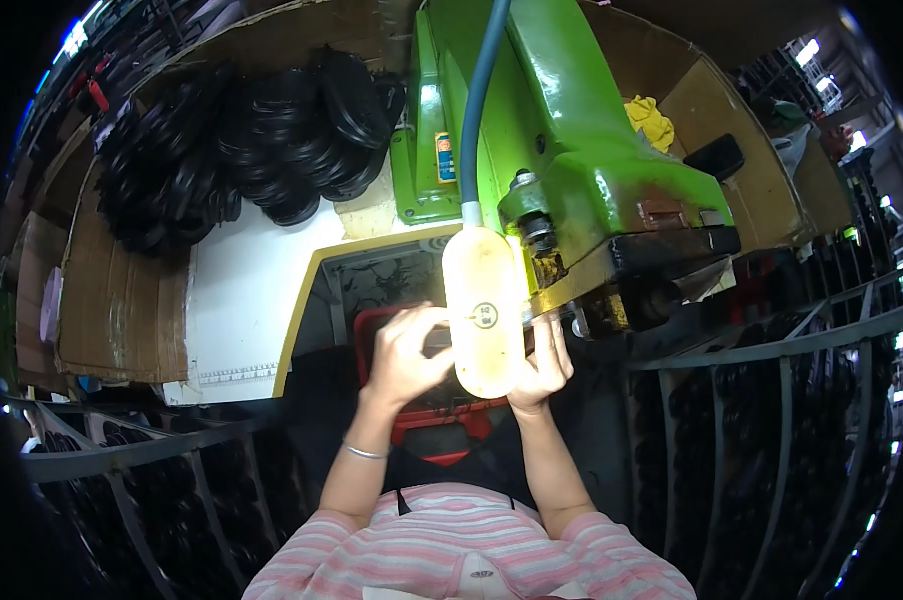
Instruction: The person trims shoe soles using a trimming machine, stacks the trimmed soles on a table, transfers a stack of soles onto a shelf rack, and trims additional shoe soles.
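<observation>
A pale oval lamp head (484,270) on a blue-grey gooseneck (478,100) hangs over my hands and covers what lies between them. On its left side is my left hand (406,352), with bent fingers closed towards the thumb and the tips passing behind the lamp. My right hand (541,368) is at the lamp's other side, its fingers bent upward just under the working end of a green machine (596,150). Whatever both hands grip is hidden by the lamp head.
Black shoe soles (291,135) are heaped on the white tabletop (233,300) at left, inside a cardboard box (121,300). A yellow cloth (651,122) lies in another box behind the machine. Metal racks (746,430) stand on both sides; a red crate (411,425) sits below.
</observation>
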The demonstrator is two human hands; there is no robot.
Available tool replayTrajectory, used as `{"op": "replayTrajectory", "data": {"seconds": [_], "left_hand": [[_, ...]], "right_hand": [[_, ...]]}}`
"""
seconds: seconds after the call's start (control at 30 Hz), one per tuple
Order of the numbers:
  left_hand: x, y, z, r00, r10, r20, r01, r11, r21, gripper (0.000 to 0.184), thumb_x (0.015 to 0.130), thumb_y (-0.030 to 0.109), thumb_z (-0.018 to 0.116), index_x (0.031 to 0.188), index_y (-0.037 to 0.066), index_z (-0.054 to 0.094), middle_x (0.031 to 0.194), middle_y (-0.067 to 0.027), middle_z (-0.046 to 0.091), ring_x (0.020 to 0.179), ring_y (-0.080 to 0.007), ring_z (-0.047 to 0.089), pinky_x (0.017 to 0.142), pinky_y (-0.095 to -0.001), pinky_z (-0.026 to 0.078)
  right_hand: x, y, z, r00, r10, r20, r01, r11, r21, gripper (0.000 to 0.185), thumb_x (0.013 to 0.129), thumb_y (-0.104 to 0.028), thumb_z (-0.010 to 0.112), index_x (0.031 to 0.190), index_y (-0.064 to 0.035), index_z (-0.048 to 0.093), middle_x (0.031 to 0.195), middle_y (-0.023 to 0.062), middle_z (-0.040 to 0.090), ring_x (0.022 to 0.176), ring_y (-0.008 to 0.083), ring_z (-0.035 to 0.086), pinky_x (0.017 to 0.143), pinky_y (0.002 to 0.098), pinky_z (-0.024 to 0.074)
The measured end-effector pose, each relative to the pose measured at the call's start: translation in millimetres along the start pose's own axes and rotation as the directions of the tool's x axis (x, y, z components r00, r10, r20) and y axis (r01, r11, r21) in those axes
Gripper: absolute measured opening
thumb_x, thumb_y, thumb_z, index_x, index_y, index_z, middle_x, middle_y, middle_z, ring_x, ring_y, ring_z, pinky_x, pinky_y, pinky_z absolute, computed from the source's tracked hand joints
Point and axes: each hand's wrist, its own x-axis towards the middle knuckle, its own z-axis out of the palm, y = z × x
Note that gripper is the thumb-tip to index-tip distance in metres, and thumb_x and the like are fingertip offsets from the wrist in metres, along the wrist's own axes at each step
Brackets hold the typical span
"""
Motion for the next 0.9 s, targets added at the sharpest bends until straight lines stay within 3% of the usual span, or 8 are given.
{"op": "replayTrajectory", "data": {"seconds": [0.07, 0.17, 0.23, 0.37, 0.47, 0.63, 0.83, 0.9], "left_hand": [[-1, -1, 17, 0.986, 0.165, -0.02, -0.159, 0.97, 0.184, 0.025, 0.066, 0.004, 0.071, 0.089, -0.003, 0.065, 0.081, -0.0171, 0.066, 0.074, -0.0332, 0.065, 0.07, -0.037, 0.051], [-7, -12, 37, 0.989, 0.122, -0.088, -0.123, 0.992, -0.013, 0.023, 0.07, 0.003, 0.07, 0.091, -0.005, 0.064, 0.082, -0.0165, 0.067, 0.073, -0.0278, 0.067, 0.067, -0.034, 0.052], [-31, -39, 51, 0.982, -0.176, -0.068, 0.147, 0.939, -0.311, 0.024, 0.079, -0.002, 0.072, 0.1, 0.003, 0.062, 0.091, -0.0048, 0.064, 0.084, -0.0153, 0.061, 0.078, -0.0283, 0.048], [-43, -24, 65, 0.892, -0.436, -0.116, 0.255, 0.699, -0.668, 0.022, 0.08, -0.002, 0.071, 0.097, 0.002, 0.058, 0.088, -0.0032, 0.062, 0.083, -0.0109, 0.058, 0.078, -0.0245, 0.047], [-43, -20, 70, 0.917, -0.35, -0.191, 0.221, 0.845, -0.487, 0.024, 0.079, -0.003, 0.072, 0.098, 0.001, 0.058, 0.091, -0.0032, 0.063, 0.083, -0.0112, 0.059, 0.078, -0.0249, 0.047], [-43, -35, 76, 0.895, -0.389, -0.218, 0.216, 0.806, -0.551, 0.029, 0.078, -0.001, 0.074, 0.103, -0.001, 0.06, 0.099, -0.0072, 0.066, 0.089, -0.0141, 0.062, 0.085, -0.027, 0.048], [-23, -17, 58, 0.991, -0.124, -0.055, 0.119, 0.99, -0.076, 0.037, 0.076, -0.005, 0.075, 0.108, -0.005, 0.057, 0.104, -0.0114, 0.065, 0.092, -0.0187, 0.064, 0.086, -0.0312, 0.053], [-23, -4, 58, 0.976, -0.211, -0.055, 0.173, 0.903, -0.394, 0.043, 0.075, -0.006, 0.075, 0.112, -0.005, 0.054, 0.106, -0.0117, 0.064, 0.093, -0.0195, 0.064, 0.087, -0.0328, 0.053]], "right_hand": [[1, 4, -3, 1.0, 0.001, -0.004, -0.001, 1.0, 0.007, 0.045, 0.062, -0.004, 0.086, 0.101, 0.0063, 0.067, 0.096, 0.0157, 0.07, 0.084, 0.0316, 0.067, 0.077, 0.0361, 0.053], [-19, 24, -2, 0.986, 0.163, -0.015, -0.16, 0.979, 0.126, 0.035, 0.068, -0.001, 0.082, 0.098, 0.0064, 0.067, 0.094, 0.0158, 0.069, 0.083, 0.0299, 0.067, 0.076, 0.0344, 0.0526], [-52, 47, 1, 0.89, 0.449, 0.084, -0.451, 0.835, 0.315, 0.017, 0.078, 0.002, 0.073, 0.093, 0.0067, 0.066, 0.096, 0.0126, 0.067, 0.084, 0.0209, 0.065, 0.075, 0.0305, 0.0506], [-126, 87, 15, 0.553, 0.68, 0.482, -0.79, 0.245, 0.562, 0.045, 0.084, -0.002, 0.069, 0.125, -0.0008, 0.051, 0.116, 0.0073, 0.059, 0.108, 0.0161, 0.055, 0.093, 0.0288, 0.0434], [-134, 84, 7, 0.312, 0.616, 0.723, -0.733, -0.329, 0.596, 0.061, 0.087, -0.014, 0.068, 0.137, -0.0132, 0.033, 0.131, 0.0104, 0.047, 0.118, 0.0286, 0.051, 0.093, 0.0497, 0.0488], [-124, 112, -19, 0.374, 0.735, 0.565, -0.755, -0.112, 0.647, 0.063, 0.087, -0.007, 0.065, 0.139, -0.0149, 0.029, 0.125, 0.0114, 0.051, 0.108, 0.0298, 0.057, 0.085, 0.0492, 0.0539], [-48, 125, -73, 0.663, 0.724, 0.192, -0.666, 0.452, 0.593, 0.07, 0.075, 0.004, 0.075, 0.136, -0.0057, 0.041, 0.116, 0.0068, 0.056, 0.102, 0.0179, 0.057, 0.088, 0.0299, 0.0497], [-44, 129, -73, 0.671, 0.708, 0.219, -0.655, 0.428, 0.622, 0.071, 0.078, 0.005, 0.072, 0.139, -0.0068, 0.037, 0.115, 0.0058, 0.055, 0.103, 0.0179, 0.057, 0.091, 0.0324, 0.049]]}}
